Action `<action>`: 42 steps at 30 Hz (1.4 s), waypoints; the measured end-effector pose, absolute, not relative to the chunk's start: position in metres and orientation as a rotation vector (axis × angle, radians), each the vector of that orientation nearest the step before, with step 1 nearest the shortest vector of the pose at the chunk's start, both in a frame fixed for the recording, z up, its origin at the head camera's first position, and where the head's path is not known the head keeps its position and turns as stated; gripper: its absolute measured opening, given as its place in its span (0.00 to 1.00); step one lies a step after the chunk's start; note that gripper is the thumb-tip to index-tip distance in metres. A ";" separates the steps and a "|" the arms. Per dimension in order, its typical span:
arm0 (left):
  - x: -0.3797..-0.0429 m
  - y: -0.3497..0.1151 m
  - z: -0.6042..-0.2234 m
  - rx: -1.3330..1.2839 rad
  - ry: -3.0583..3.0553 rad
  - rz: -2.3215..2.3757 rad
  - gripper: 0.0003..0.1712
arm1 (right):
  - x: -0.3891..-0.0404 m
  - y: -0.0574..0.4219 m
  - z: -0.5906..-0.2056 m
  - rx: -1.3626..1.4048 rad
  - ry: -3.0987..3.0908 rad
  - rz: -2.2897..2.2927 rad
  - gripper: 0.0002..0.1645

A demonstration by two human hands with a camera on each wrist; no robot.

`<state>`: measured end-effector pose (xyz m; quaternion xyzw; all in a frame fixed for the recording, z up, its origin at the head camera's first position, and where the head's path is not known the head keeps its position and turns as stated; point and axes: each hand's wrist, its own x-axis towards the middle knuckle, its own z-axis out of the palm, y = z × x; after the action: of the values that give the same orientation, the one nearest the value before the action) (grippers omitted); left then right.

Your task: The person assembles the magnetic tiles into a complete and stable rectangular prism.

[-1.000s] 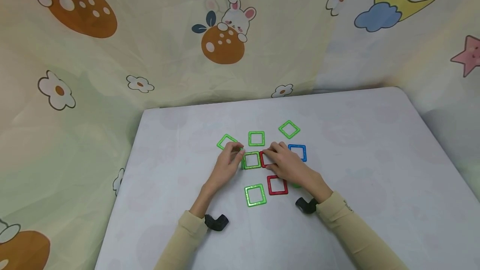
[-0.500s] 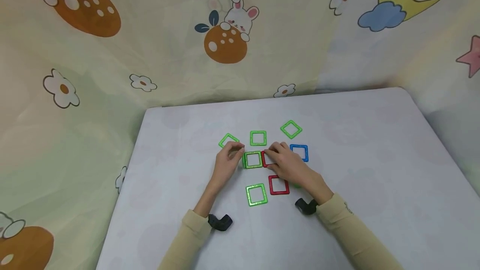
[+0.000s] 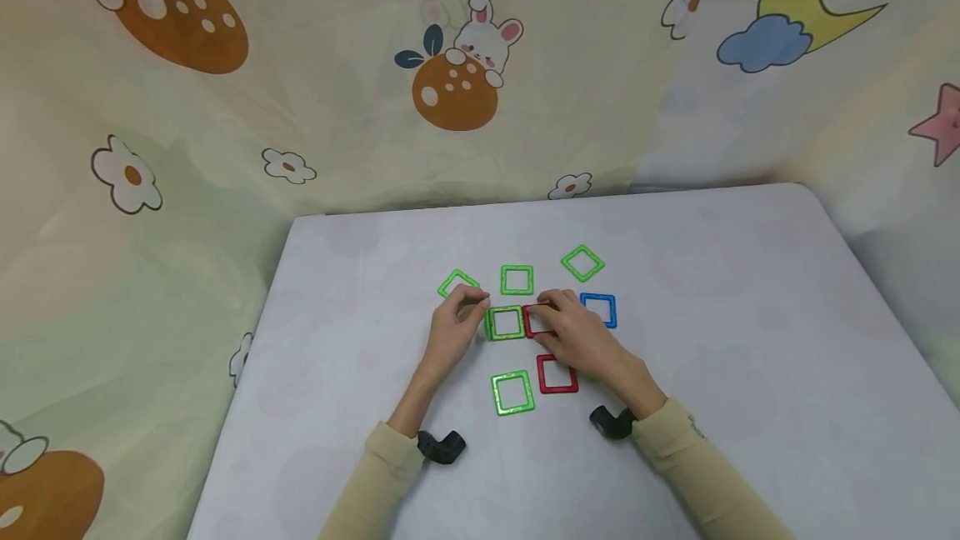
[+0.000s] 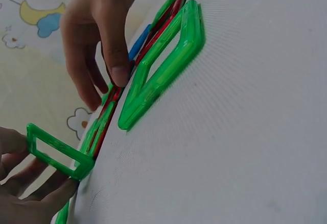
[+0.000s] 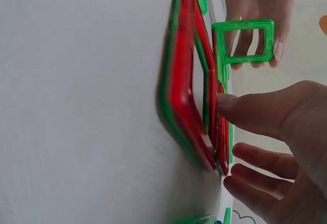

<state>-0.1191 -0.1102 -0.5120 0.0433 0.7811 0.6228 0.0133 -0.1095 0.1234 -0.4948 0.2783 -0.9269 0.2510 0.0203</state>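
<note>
My left hand (image 3: 453, 327) pinches a green square magnetic tile (image 5: 268, 40) between thumb and fingers. That tile stands on edge at the left side of a flat green tile (image 3: 506, 337), on the table. Whether the two touch is hard to tell. Beside the flat green tile, on its right, lies a red tile (image 3: 527, 322). My right hand (image 3: 581, 340) holds this red tile, thumb at its near edge and fingers at its far side, covering its right part. In the left wrist view, the right hand's fingers (image 4: 119, 73) reach down to the tiles.
Around the hands lie green tiles at the back (image 3: 517, 267), back right (image 3: 570, 269), far left (image 3: 447, 280) and near side (image 3: 514, 412). A blue tile (image 3: 597, 297) is right of my right hand; another red tile (image 3: 559, 390) lies nearer. Black wrist cameras (image 3: 442, 447) hang beside the sleeves.
The head view shifts slightly. Both hands keep their places and their hold on the tiles, and the loose tiles stay where they were.
</note>
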 end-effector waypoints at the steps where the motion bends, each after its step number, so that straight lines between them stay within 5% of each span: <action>1: -0.120 -0.110 -0.512 0.141 2.438 1.941 0.13 | -0.109 0.123 -0.495 0.865 -2.862 0.772 0.26; 29: -0.113 -0.114 -0.511 0.151 2.408 1.881 0.12 | -0.040 0.093 -0.475 1.289 -2.968 0.689 0.33; 42: -0.116 -0.115 -0.506 0.163 2.425 1.873 0.13 | -0.045 0.090 -0.471 1.262 -2.996 0.671 0.36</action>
<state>-0.1162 -0.1155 -0.5059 0.0531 0.7898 0.6099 0.0364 -0.0451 0.0903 -0.4714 0.3787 -0.8989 0.2014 -0.0890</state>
